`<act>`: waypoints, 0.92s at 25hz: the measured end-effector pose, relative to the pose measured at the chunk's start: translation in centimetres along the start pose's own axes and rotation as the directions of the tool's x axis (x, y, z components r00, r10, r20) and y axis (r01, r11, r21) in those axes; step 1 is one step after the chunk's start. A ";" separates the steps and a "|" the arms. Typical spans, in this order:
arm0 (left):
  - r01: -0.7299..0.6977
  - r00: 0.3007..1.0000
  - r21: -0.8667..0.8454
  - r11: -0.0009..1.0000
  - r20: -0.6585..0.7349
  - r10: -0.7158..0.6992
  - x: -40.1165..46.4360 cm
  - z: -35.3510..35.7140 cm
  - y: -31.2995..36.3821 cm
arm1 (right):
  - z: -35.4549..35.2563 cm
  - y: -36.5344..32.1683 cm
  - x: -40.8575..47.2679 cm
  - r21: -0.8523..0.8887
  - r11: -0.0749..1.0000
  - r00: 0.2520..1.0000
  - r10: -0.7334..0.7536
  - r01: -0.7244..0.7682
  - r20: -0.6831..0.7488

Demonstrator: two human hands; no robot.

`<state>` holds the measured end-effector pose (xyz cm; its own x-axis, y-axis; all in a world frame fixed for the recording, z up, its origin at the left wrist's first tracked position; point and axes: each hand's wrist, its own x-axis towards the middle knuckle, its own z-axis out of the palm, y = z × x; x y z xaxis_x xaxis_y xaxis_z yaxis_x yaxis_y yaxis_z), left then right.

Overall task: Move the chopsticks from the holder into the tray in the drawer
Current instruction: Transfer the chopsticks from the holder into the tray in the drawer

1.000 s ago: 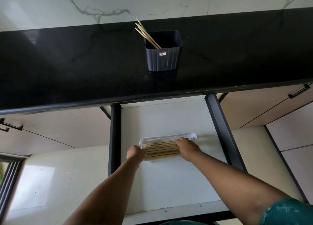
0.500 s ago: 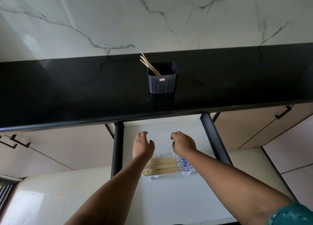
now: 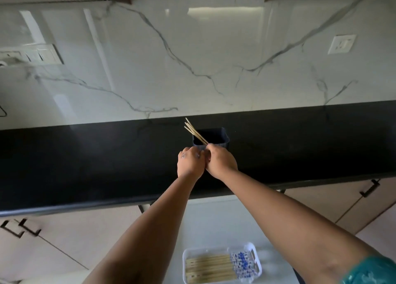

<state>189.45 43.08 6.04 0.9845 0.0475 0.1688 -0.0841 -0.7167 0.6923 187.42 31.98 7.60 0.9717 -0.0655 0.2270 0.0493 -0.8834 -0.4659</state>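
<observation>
Hands meet at the front of a dark ribbed plastic holder (image 3: pixel 214 139) on the black stone counter (image 3: pixel 85 166). Her left hand (image 3: pixel 190 163) curls against its near wall; the right hand (image 3: pixel 220 162) pinches the lower ends of several pale wooden chopsticks (image 3: pixel 195 131) leaning left out of it. Below, a white plastic tray (image 3: pixel 258 268) in the open drawer (image 3: pixel 210 226) holds a row of chopsticks with blue-patterned ends (image 3: pixel 216 267).

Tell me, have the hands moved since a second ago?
Yes. Both hands, left and right, rose from the white plastic tray in the drawer to the dark ribbed holder on the black countertop.
</observation>
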 end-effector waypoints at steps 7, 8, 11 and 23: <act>0.178 0.984 -0.116 0.977 0.009 -0.178 6.6 -0.3 -0.3 | -0.3 2.5 9.8 0.074 0.993 0.996 0.089 -0.089 0.000; 0.216 0.976 -0.135 0.967 0.021 -0.215 7.3 0.0 -0.6 | 0.3 3.2 11.2 0.091 0.990 0.994 0.101 -0.104 0.034; 0.364 0.929 -0.302 0.881 0.055 -0.366 9.0 0.9 -1.2 | 2.1 4.4 14.6 0.071 0.987 0.967 0.122 -0.141 0.223; 0.285 0.956 -0.295 0.912 0.023 -0.291 11.2 2.3 -2.1 | 7.2 2.3 19.4 -0.347 0.933 0.780 0.144 0.099 0.609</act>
<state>201.01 43.47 4.85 0.9697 0.2378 -0.0561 0.1580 -0.4352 0.8864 208.06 32.00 4.81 0.9054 0.1042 -0.4115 0.0616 -0.9914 -0.1155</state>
